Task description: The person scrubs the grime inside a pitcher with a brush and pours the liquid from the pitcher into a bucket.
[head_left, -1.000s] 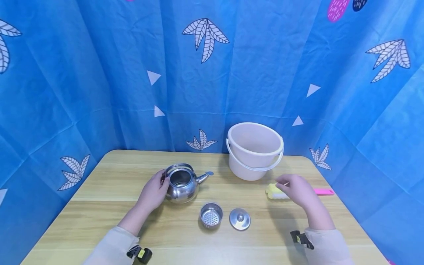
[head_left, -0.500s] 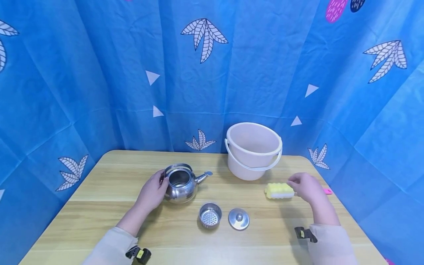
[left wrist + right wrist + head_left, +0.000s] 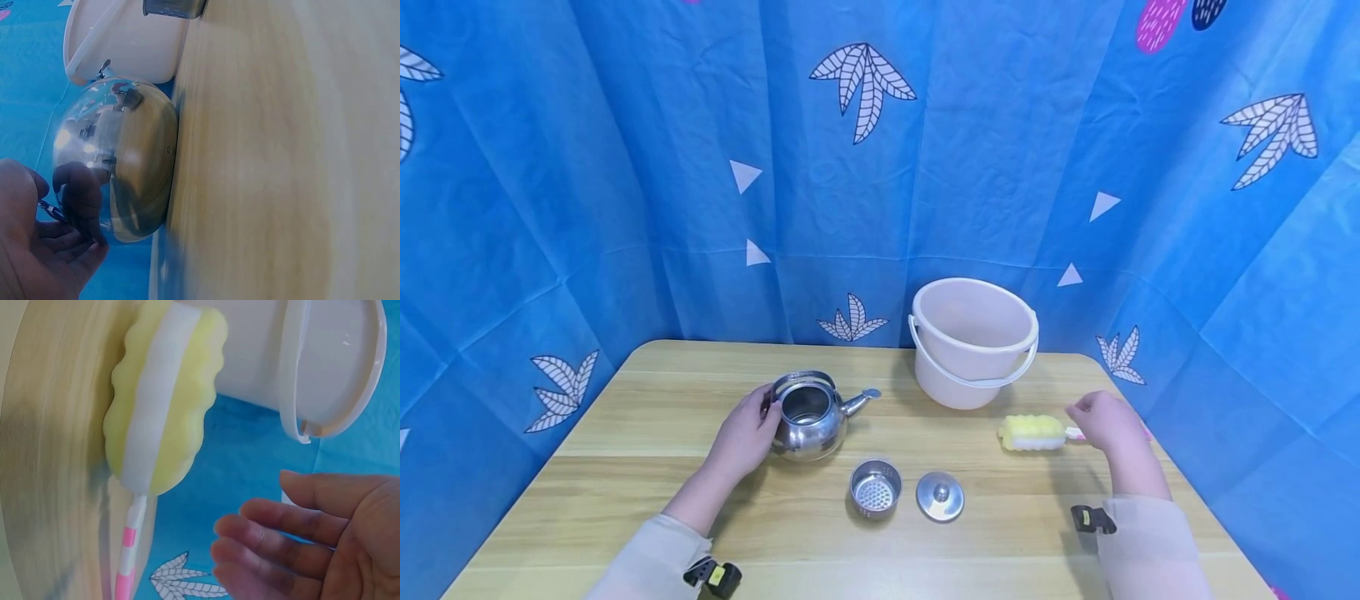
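Observation:
My left hand (image 3: 747,433) holds a shiny steel teapot (image 3: 812,433) by its left side, thumb near the rim and fingers round the back. The teapot stands upright, lidless, its spout pointing right. In the left wrist view, the fingers (image 3: 59,250) curl at the pot's polished side (image 3: 147,156). My right hand (image 3: 1107,421) hovers over the handle of a yellow-and-white sponge brush (image 3: 1033,433) lying on the table. The right wrist view shows its fingers (image 3: 287,547) loosely bent, holding nothing, apart from the brush's pink-and-white handle (image 3: 128,544).
A white bucket (image 3: 958,379) with its handle lowered stands at the back, right of centre. Nearer the front, a perforated steel strainer cup (image 3: 876,492) and a round steel lid (image 3: 940,497) lie side by side on the wooden table (image 3: 820,550). Blue curtains hang behind.
My right hand has moved right, off the sponge head and along above the brush's handle, uncovering the yellow sponge. The left hand and teapot have stayed in place.

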Available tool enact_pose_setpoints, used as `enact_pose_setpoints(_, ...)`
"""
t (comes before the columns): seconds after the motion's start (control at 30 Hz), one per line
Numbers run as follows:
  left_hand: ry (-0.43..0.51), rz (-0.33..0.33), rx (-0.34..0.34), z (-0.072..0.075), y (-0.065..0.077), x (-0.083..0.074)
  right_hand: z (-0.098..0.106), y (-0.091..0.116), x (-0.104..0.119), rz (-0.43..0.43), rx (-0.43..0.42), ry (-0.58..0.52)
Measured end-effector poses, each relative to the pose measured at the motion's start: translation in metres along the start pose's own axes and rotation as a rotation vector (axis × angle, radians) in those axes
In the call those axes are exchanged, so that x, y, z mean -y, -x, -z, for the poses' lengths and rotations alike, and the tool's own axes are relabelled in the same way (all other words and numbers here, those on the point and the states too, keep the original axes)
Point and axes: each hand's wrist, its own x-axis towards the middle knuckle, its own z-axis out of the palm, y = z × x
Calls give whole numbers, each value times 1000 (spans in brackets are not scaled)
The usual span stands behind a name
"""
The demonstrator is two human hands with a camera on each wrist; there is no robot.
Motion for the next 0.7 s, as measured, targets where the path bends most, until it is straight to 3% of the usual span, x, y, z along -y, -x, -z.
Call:
enact_pose_setpoints(0.47,0,13,8,0,0,1,-13,-12,-21,-165,98,-72)
enact_pose_setpoints(0.57,-1,21,12,1,0,1,-18,-15,-23,-203,86,-103)
enact_pose_setpoints(0.7,-5,13,9,1,1,0,-28,-22,-28,-286,49,-254)
